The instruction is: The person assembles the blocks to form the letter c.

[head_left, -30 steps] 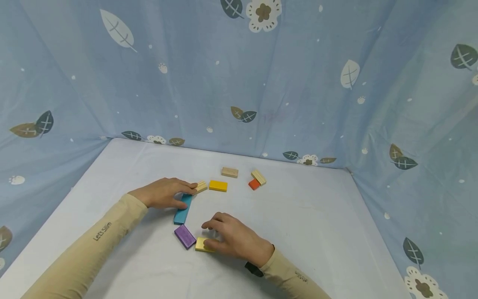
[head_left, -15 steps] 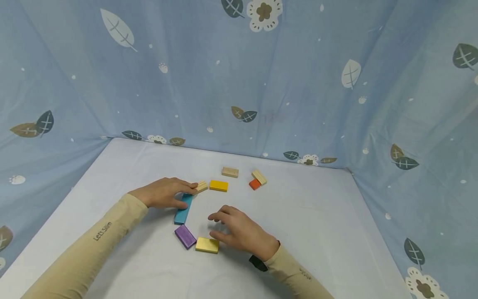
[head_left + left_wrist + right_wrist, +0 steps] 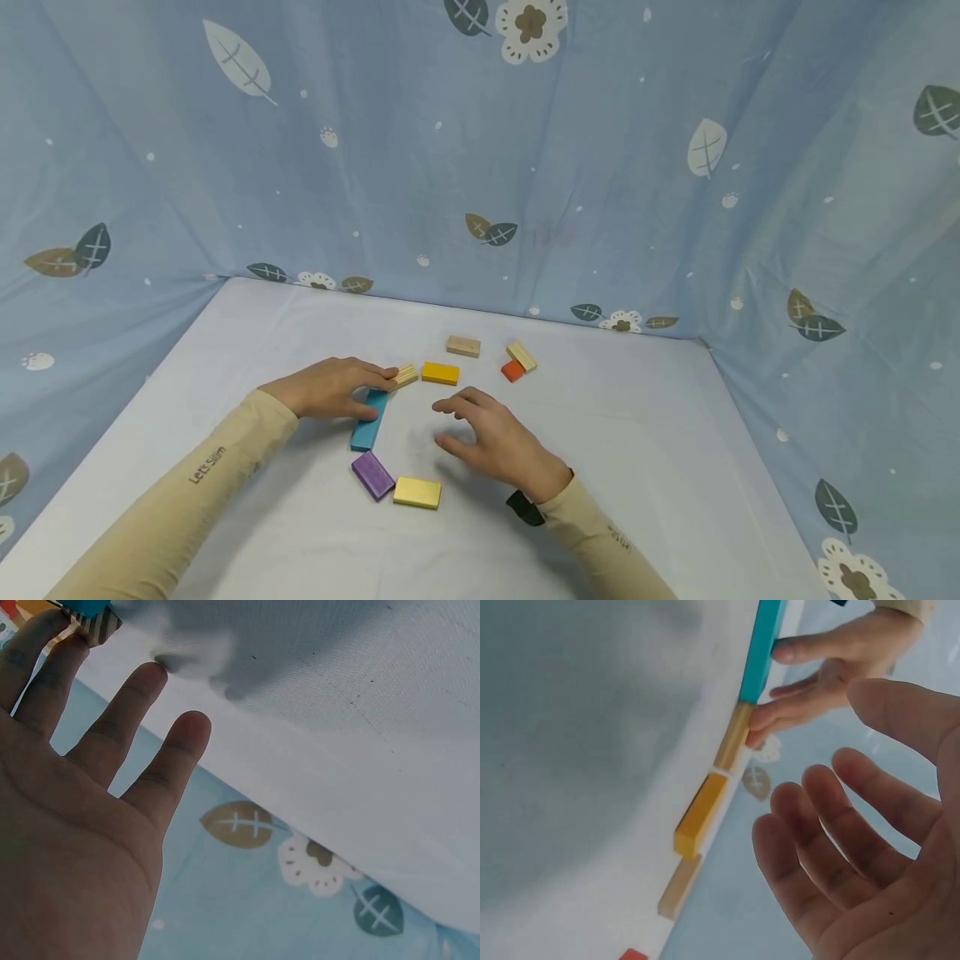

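Observation:
My left hand (image 3: 332, 388) touches two blocks in the head view. Its fingertips meet a striped wooden block (image 3: 406, 376), and its thumb rests on a long blue block (image 3: 367, 425). In the left wrist view the fingers are spread, two tips right at the striped block (image 3: 96, 625). My right hand (image 3: 498, 442) hovers with relaxed fingers and nothing in its grasp. Left of it are a purple block (image 3: 372, 475) and a pale yellow block (image 3: 417, 492), end to end below the blue one. An orange-yellow block (image 3: 440, 373) lies just right of the striped block.
A plain wooden block (image 3: 463, 346) lies behind the orange-yellow one. To its right, a red block (image 3: 513, 370) sits against another light wooden block (image 3: 522, 356). A blue patterned curtain (image 3: 420, 150) rises behind the white-covered table (image 3: 637, 433).
My right hand has let go of the pale yellow block and moved up and to the right, leaving it in full view. My left hand has stayed where it was.

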{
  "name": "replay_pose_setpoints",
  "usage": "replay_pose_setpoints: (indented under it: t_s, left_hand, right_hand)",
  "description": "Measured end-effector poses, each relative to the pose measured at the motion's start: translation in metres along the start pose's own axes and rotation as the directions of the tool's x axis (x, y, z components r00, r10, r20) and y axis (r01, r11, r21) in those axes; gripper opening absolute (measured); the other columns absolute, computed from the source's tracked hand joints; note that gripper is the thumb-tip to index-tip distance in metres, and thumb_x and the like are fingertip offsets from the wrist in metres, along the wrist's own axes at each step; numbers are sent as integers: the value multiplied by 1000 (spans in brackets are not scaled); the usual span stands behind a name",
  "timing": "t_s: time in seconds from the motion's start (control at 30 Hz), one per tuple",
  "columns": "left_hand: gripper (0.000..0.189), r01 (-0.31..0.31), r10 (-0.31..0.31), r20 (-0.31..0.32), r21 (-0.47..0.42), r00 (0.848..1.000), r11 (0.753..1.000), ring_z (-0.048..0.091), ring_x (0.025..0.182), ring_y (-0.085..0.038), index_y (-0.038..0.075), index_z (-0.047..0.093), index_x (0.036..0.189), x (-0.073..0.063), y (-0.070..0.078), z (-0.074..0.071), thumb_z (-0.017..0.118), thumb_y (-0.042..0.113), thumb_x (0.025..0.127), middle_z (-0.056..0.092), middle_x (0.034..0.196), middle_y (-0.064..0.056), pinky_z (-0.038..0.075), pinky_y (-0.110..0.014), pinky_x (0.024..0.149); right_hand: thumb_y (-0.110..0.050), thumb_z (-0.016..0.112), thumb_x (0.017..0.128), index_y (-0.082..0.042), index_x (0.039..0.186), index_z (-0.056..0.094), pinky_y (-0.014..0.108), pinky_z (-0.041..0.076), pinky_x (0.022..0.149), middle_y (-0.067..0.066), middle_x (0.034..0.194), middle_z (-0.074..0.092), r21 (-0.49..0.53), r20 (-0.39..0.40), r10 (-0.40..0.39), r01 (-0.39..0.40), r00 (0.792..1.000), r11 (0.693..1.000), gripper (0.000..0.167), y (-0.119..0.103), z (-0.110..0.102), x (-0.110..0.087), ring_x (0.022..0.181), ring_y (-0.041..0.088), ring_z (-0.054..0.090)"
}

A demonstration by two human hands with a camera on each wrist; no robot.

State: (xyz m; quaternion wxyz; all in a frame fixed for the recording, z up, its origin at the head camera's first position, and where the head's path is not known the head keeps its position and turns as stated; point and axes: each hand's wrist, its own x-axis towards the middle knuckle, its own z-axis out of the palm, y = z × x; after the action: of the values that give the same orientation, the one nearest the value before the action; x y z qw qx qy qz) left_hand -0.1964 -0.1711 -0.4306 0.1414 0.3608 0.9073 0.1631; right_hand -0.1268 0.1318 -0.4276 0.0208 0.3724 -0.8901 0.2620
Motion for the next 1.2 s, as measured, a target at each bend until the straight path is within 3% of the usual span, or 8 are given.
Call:
replay_pose_setpoints:
  t_s: [0.2,0.4,0.73,1.2]
  left_hand:
    - [52,-2,2,0,-1,1000,1000,47,137,-37,10,64,138,0,1,-1,76,31,92,51,152,-7,37,-60,111]
    - [52,1,-1,5,3,1000,1000,47,138,-37,10,64,138,0,2,-1,76,32,92,50,152,-7,37,-60,112]
    - [52,1,-1,6,5,1000,1000,46,138,-36,11,63,139,0,0,1,76,31,93,49,153,-5,36,-59,113]
    - [52,-9,9,1,1,1000,1000,46,138,-37,11,63,139,-1,1,1,76,31,93,49,153,-6,37,-60,112]
  right_hand:
    - [-29,73,95,-15,131,65,25,54,92,-1,123,62,-16,-78,28,-29,997,999,40,7,-1,1,107,15,62]
    - [-25,75,94,-14,130,65,25,53,95,-5,124,60,-38,-200,15,-23,980,999,39,14,-8,6,111,7,58]
    - [-21,74,95,-13,133,63,28,52,96,2,126,60,-69,-337,-16,-8,941,998,40,28,-18,10,111,16,61]
    - [-19,75,93,-10,133,63,33,55,92,6,127,59,-98,-378,-20,-18,926,995,42,38,-35,21,111,18,59]
